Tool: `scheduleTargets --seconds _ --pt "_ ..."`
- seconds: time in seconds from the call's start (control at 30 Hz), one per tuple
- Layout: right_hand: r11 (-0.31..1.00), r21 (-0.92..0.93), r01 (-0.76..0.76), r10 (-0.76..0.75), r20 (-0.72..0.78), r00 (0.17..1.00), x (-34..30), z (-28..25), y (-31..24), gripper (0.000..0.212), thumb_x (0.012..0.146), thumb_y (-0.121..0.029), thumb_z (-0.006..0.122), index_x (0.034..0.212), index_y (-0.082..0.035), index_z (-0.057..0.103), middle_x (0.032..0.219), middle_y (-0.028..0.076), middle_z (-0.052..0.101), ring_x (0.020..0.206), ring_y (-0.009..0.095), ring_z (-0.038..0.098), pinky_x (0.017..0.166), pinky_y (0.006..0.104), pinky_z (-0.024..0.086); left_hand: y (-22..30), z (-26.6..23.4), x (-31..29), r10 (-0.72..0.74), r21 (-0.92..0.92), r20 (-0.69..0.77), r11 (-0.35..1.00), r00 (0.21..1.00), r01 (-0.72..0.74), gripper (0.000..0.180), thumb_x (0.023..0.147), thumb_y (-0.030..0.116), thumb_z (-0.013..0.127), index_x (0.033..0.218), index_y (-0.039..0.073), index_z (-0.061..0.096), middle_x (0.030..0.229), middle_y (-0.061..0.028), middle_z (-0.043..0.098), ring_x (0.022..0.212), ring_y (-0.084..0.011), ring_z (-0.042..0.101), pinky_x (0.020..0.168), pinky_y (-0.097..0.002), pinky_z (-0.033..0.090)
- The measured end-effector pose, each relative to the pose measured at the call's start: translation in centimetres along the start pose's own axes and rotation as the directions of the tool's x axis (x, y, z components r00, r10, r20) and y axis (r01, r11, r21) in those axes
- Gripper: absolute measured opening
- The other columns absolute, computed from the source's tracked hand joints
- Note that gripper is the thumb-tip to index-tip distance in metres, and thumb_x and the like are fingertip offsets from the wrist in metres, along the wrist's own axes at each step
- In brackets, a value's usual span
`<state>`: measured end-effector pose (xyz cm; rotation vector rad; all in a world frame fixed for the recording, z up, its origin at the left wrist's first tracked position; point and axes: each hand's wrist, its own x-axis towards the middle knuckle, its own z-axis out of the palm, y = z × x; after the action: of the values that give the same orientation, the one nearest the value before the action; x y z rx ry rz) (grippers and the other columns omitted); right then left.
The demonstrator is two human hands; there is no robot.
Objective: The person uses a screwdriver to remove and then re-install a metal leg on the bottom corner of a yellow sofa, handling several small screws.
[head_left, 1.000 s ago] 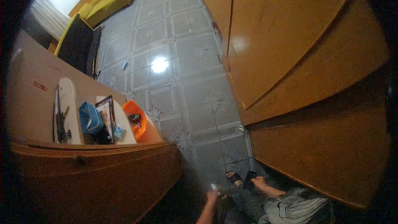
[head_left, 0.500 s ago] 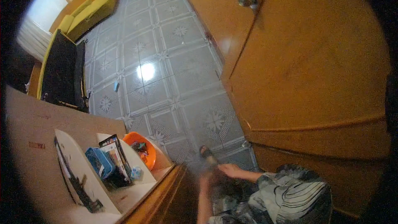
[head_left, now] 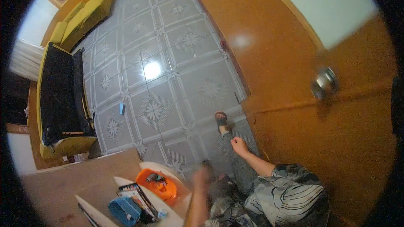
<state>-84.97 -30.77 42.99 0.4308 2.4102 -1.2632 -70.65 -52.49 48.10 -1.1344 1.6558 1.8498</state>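
My right hand (head_left: pixel 239 146) hangs over my trouser leg (head_left: pixel 242 168), its fingers curled in with nothing seen in them. Lower and to the left, my left hand (head_left: pixel 201 177) is smeared by motion, so its fingers cannot be made out. The left hand is nearest to an orange plastic container (head_left: pixel 167 191) with small mixed items inside. That container stands on a pale shelf unit, beside upright books or magazines (head_left: pixel 141 198) and a blue basket (head_left: pixel 122 211). One sandalled foot (head_left: pixel 221 120) is forward on the tiles.
On the right stands a wooden door (head_left: pixel 286 130) with a round metal knob (head_left: pixel 324 83). Patterned grey floor tiles (head_left: pixel 193 75) stretch ahead, with a small blue object (head_left: pixel 122 108) on them. A yellow sofa (head_left: pixel 86 14) and a black-and-yellow piece of furniture (head_left: pixel 63 92) line the left.
My view has moved forward: shelf and container slid lower, and the doorknob shifted right and down. One foot has stepped ahead. My hands, close together before, are now apart.
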Motion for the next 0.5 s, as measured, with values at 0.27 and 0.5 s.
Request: scheduleTargets --seconds 0.27,0.5 --pt "0.954 -0.272 -0.129 0.112 -0.078 0.991 28.8 6.7 -3.1 0.026 0.078 -0.027 0.047 0.083 -0.006 0.06 0.083 0.019 0.059 0.081 0.038 0.055 0.069 0.0456 0.043 15.4 9.5 16.6 -0.167 -0.739 -0.078 0.671 0.983 0.055 0.039 0.074 0.027 0.054 0.102 0.001 0.047 0.093 -0.013 0.055 0.085 -0.0263 0.056 0.074 -0.0413 0.047" --pt "0.896 -0.349 -0.273 0.269 -0.062 0.961 47.2 16.0 -0.5 0.031 0.081 -0.029 0.043 0.091 -0.005 0.058 0.089 0.021 0.058 0.083 0.038 0.055 0.072 0.047 0.042 20.8 14.1 31.7 -0.352 -0.827 -0.147 0.556 0.924 0.08 0.038 0.074 0.029 0.052 0.102 0.004 0.046 0.092 -0.0125 0.055 0.084 -0.0262 0.055 0.075 -0.0396 0.047"
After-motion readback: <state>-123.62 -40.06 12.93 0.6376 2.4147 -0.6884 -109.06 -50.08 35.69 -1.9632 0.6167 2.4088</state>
